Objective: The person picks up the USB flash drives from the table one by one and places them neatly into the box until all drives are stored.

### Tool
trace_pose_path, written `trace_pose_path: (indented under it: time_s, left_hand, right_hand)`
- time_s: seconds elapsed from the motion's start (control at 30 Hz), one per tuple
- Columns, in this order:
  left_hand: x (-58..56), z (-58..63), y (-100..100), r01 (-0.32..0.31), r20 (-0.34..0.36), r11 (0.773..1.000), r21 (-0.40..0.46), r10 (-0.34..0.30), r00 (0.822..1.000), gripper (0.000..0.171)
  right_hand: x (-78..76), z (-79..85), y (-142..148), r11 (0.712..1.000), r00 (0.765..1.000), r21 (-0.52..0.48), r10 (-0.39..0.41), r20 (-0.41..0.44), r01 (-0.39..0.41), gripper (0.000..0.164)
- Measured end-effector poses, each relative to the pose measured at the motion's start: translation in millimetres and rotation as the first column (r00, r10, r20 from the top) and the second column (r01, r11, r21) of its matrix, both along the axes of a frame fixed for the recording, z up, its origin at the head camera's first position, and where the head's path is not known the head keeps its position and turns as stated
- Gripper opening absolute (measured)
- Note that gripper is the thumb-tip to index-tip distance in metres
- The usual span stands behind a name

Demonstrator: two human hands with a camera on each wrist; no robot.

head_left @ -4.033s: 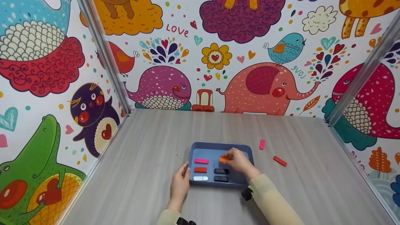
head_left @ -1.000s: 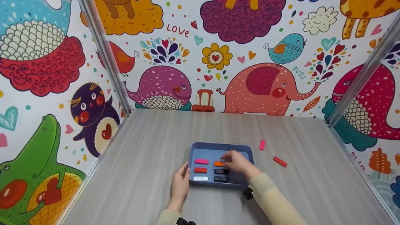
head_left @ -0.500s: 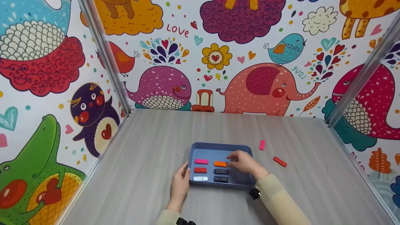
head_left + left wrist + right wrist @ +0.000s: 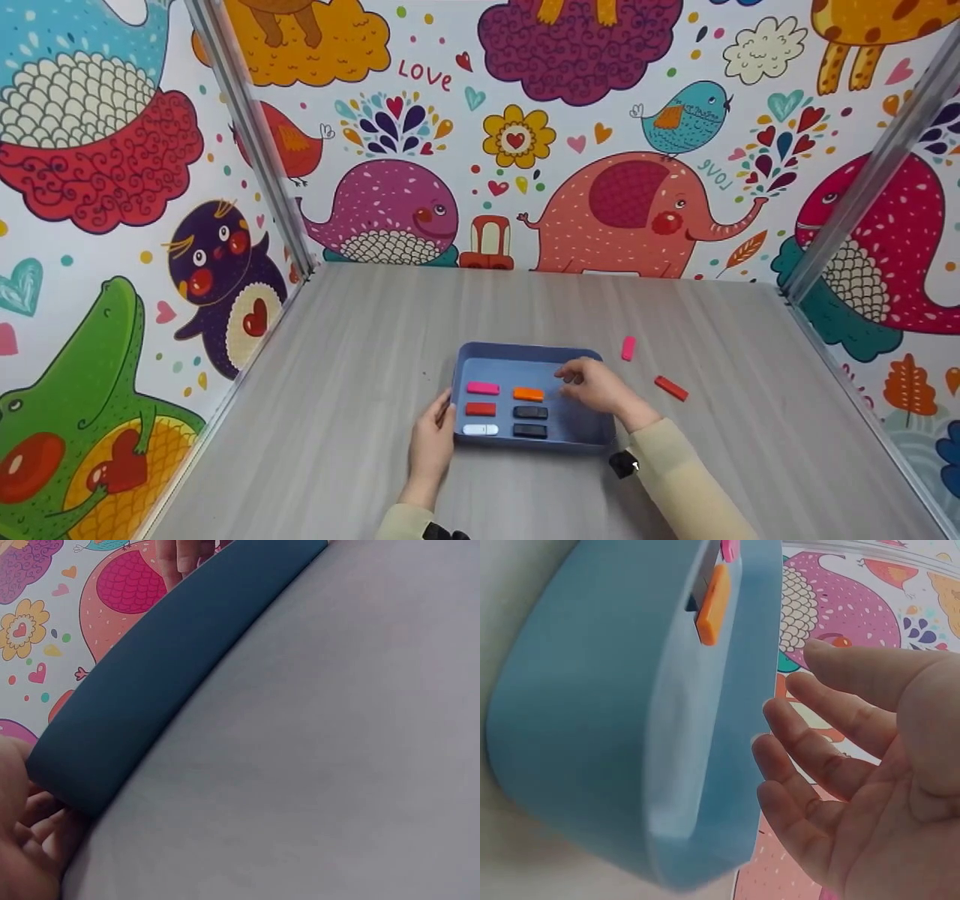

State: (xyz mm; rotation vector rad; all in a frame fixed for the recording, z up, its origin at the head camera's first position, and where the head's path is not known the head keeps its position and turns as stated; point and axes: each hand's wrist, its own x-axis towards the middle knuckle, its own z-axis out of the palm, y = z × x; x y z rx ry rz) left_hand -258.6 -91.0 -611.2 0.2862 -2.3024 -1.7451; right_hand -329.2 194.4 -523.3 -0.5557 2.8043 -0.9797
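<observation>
A shallow blue tray (image 4: 517, 365) stands on the table. My left hand (image 4: 433, 442) holds its left side, the thumb at the rim and the fingers curled by the wall in the left wrist view. My right hand (image 4: 600, 388) is over the tray's right part, fingers loosely bent and holding nothing. Inside, in the left column, lie a pink USB stick (image 4: 483, 388), a red one and a white USB stick (image 4: 481, 430). The column beside it has an orange USB stick (image 4: 529, 394) at the top and two black USB sticks (image 4: 530, 412) below.
Right of the tray, a pink stick (image 4: 628, 348) and a red stick (image 4: 671, 388) lie on the grey wood-grain table (image 4: 360, 345). Panels printed with cartoon animals (image 4: 397, 210) enclose the back and sides, with metal posts at the corners.
My right hand has laid the orange USB stick down above the black ones, let go of it and drawn away to the right. The left hand keeps its hold on the tray.
</observation>
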Motion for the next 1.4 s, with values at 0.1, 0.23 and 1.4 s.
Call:
trace_pose_path:
  time_s: [0.1,0.23,1.4]
  left_hand:
    - [-0.1,0.3,0,-0.004,-0.003,1.0,-0.002,0.004,1.0,0.038]
    - [-0.5,1.1,0,-0.013,-0.007,1.0,-0.015,0.013,1.0,0.038]
    - [-1.1,-1.0,1,-0.024,-0.015,0.999,-0.03,0.023,1.0,0.038]
  right_hand:
    - [0.1,1.1,5,1.0,1.0,-0.012,0.01,-0.016,-0.01,0.023]
    - [0.7,3.8,11,1.0,0.999,-0.022,0.017,-0.04,-0.018,0.022]
    - [-0.7,2.9,66,0.983,0.989,-0.109,-0.143,0.021,0.145,0.025]
